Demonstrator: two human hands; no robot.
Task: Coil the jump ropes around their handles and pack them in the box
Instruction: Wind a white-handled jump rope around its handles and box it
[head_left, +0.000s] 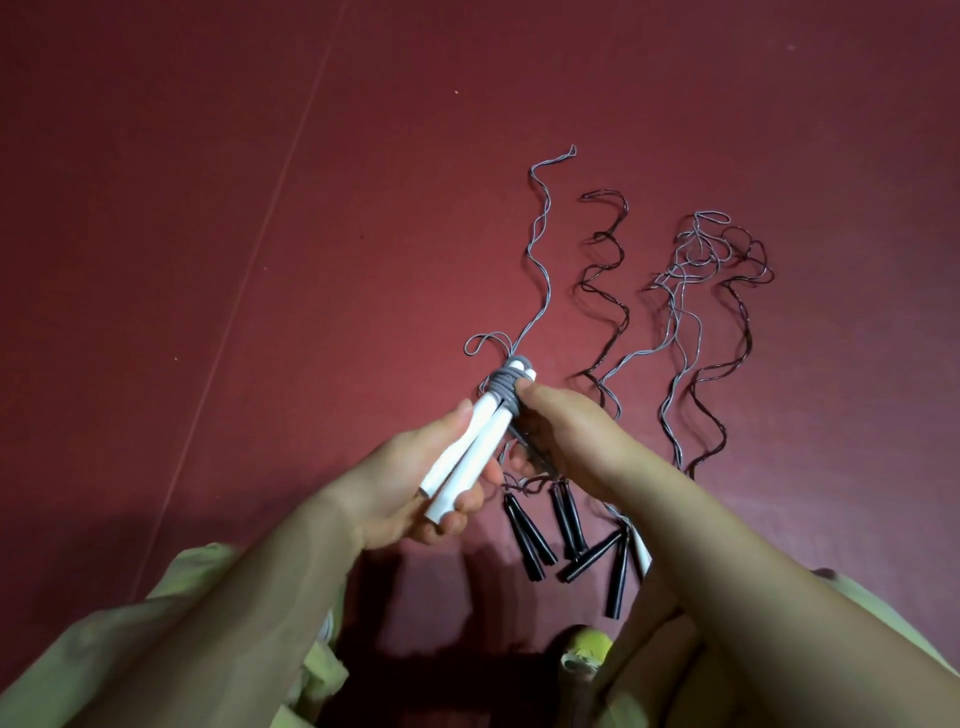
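The left hand (415, 483) is curled around the lower ends of a pair of white cylindrical plastic handles (470, 452), clamping them side by side so their long axis runs from near the person, low and left, up and away to the right. The right hand (561, 431) sits just to the right of that pair, touching it; its fingertips (524, 387) press against the band of grey cord turns (506, 384) already wound around the far ends of the handles. Whether it pinches the cord or only steadies the coil is not clear, as the fingers hide the contact.

From the coil the loose grey rope tail (540, 260) runs straight away from the person across the dark red floor (208, 208), roughly continuing the handles' axis. So the free length lies beyond the handle tips, nearer the right hand, which looks the likelier one to draw it in for further turns across that axis.

Further right, the other jump ropes, dark and grey wavy cords (696, 312), lie uncoiled on the floor, with their black tapered handles (566, 530) below the right wrist. No box is in view.
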